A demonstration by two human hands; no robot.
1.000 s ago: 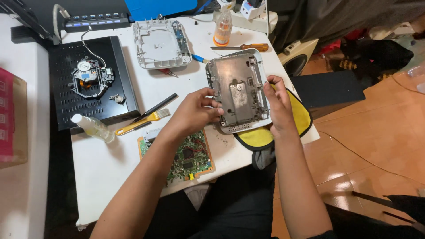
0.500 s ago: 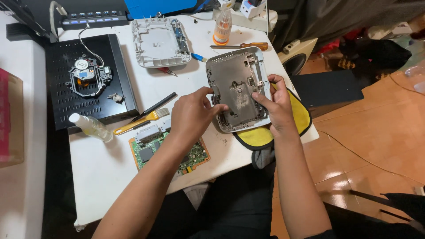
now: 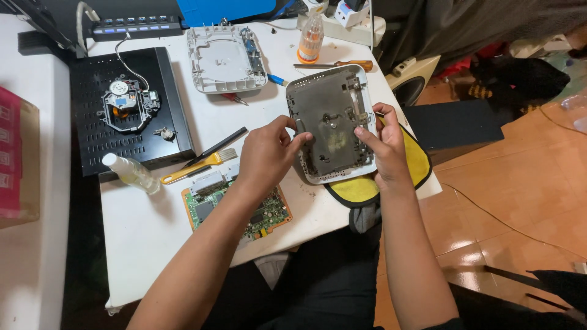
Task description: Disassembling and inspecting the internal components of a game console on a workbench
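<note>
**Bench inventory, left to right: opened grey casing held in both hands**

- Cardboard box with red printed side (image 3: pixel 15 159), at the far left, off the bench.
- White rectangular bench (image 3: pixel 153 226), dusty and crumb-flecked near the front edge.
- Black perforated metal housing (image 3: pixel 125 113) at the bench's back left, carrying a round disc-drive mechanism (image 3: pixel 122 104) with a white cable.
- Small clear plastic bottle (image 3: pixel 130 173), lying tilted just in front of the housing.
- Yellow-handled brush (image 3: pixel 195 166), beside a black flat tool.
- Green and orange circuit board (image 3: pixel 241 205), at the front edge, partly under the left forearm.
- Light grey plastic shell half (image 3: pixel 225 59), at the back centre.
- Left hand (image 3: pixel 266 153): fingers clenched on the left edge of the grey casing.
- Grey plastic casing with tarnished metal plate (image 3: pixel 333 122), right of centre, tilted, its lower end over the cloth.
- Right hand (image 3: pixel 385 143): fingers grasping the casing's right edge.
- Yellow cloth with black trim (image 3: pixel 416 162), under the casing at the bench's right edge.
- Orange-handled screwdriver (image 3: pixel 342 64), behind the casing.
- Orange-brown tiled floor (image 3: pixel 520 201), at the right.
</note>
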